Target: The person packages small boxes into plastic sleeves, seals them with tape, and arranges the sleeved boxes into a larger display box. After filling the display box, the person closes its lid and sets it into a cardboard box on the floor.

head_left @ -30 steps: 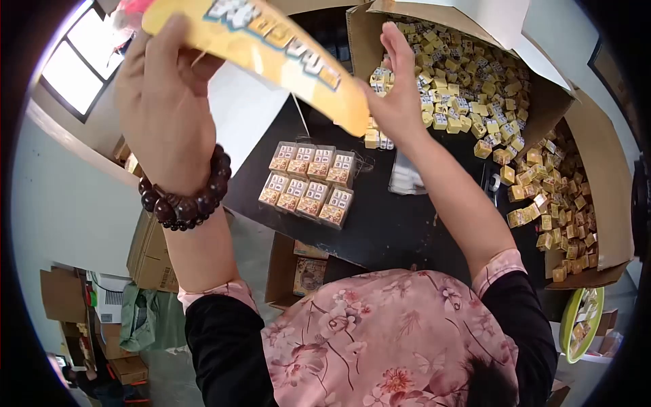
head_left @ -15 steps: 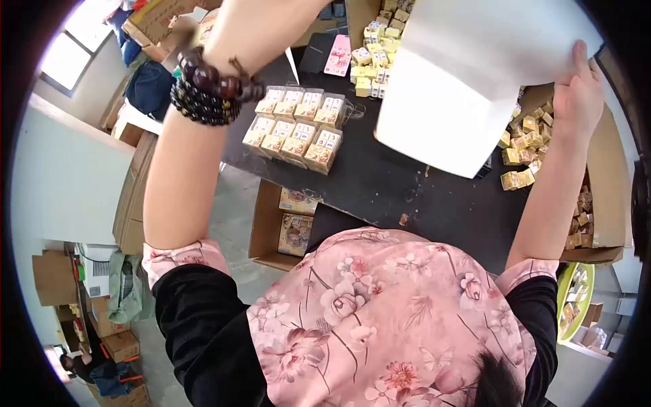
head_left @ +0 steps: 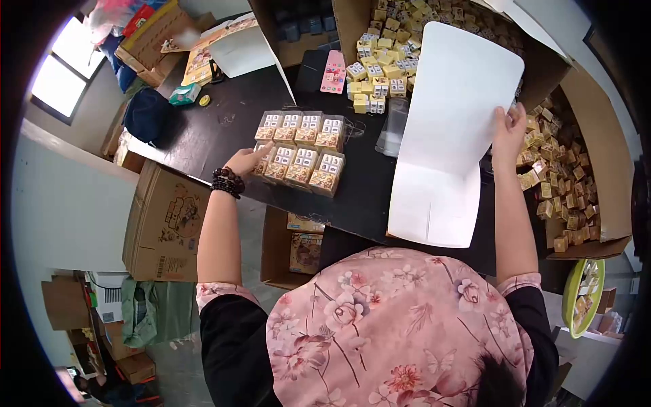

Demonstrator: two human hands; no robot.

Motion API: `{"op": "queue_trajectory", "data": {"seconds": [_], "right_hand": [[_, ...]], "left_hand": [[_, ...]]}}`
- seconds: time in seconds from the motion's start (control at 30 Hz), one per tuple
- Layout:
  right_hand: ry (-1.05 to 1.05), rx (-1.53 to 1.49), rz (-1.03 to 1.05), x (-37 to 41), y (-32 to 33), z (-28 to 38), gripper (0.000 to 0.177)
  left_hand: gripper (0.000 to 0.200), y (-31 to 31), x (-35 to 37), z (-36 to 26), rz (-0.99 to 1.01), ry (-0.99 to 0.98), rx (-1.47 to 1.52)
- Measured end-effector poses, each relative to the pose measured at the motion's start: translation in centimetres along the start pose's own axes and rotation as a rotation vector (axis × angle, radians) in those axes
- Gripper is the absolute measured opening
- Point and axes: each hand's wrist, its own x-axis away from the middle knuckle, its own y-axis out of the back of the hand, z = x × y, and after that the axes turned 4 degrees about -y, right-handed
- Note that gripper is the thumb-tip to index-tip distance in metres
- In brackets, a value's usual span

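Observation:
My left hand (head_left: 249, 160) reaches from the left with its fingers extended, touching the leftmost pack in the front row of small clear-topped packs (head_left: 296, 168). These packs stand in two rows, with white printed cubes showing on top. In my right hand (head_left: 508, 136) is the right edge of a large white cardboard sheet (head_left: 451, 115), pinched by the fingers. The sheet is creased across its lower part, and a slit runs through its near panel (head_left: 434, 210). Beaded bracelets (head_left: 228, 183) circle my left wrist.
Behind the sheet lies a pile of yellow cubes (head_left: 386, 57). More cubes fill a carton (head_left: 603, 149) on the right. A pink phone-like item (head_left: 333, 72) and a clear plastic case (head_left: 393, 129) rest on the black table (head_left: 366, 217). An open carton (head_left: 274, 251) stands below the table edge.
My left hand has come down from the upper left to the front row of packs. My right hand has lowered leftward with the white sheet, whose near end now sits closer to me.

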Motion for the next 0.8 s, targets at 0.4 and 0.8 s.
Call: {"op": "queue_trajectory", "data": {"seconds": [0.4, 0.8], "right_hand": [[-0.971, -0.443, 1.112, 26.9, -19.2, 1.7, 0.056], [-0.483, -0.172, 1.046, 14.3, 6.7, 8.0, 0.068]], "left_hand": [[0.054, 0.5, 1.2, 1.6, 0.271, 0.025, 0.219], [0.054, -17.3, 14.1, -2.7, 0.093, -0.558, 0.120]]}}
